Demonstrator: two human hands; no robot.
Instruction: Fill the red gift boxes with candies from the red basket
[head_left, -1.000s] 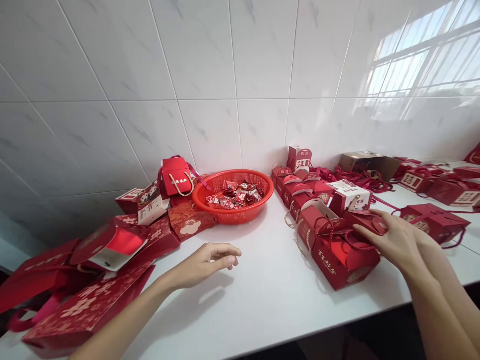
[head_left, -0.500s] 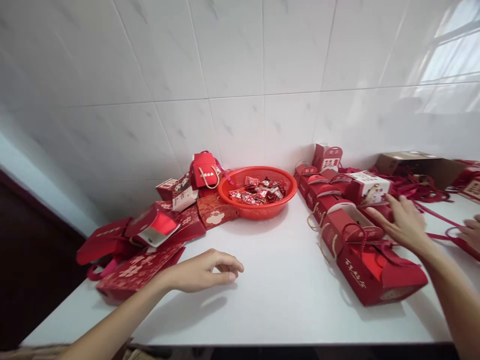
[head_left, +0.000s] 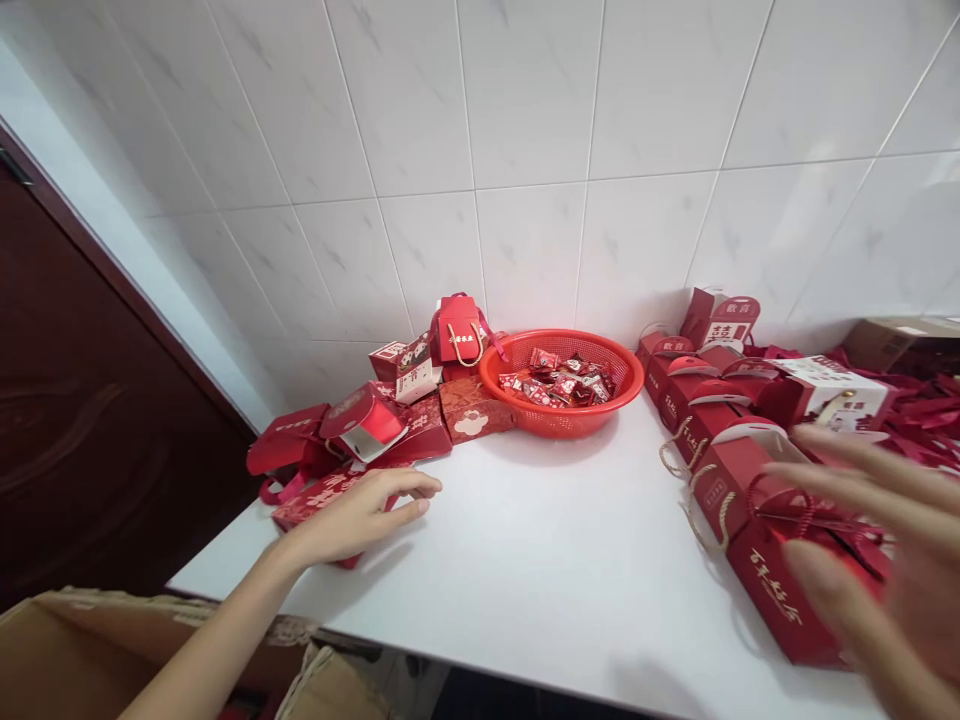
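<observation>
My left hand (head_left: 364, 512) hovers over the white table beside a flower-patterned red box (head_left: 319, 500), its fingers loosely curved and apart, holding nothing. At the right, my right hand (head_left: 892, 540) is raised, blurred and spread open, in front of a row of red gift boxes with rope handles (head_left: 772, 590). An orange-red plastic basket (head_left: 562, 425) with wrapped sweets (head_left: 559, 382) stands near the wall. More red boxes lie left of it, with a small red bag-shaped box (head_left: 459, 330) on top.
Open cardboard boxes (head_left: 112, 625) stand below the table's front left edge. A white-topped box (head_left: 832, 385), dark red ribbons (head_left: 930, 405) and a brown carton (head_left: 900, 345) are at the right. A dark door (head_left: 90, 360) is on the left.
The view has turned left, showing the door and cardboard boxes. My right hand has lifted off the boxes and come nearer the camera. My left hand has moved left towards the patterned box.
</observation>
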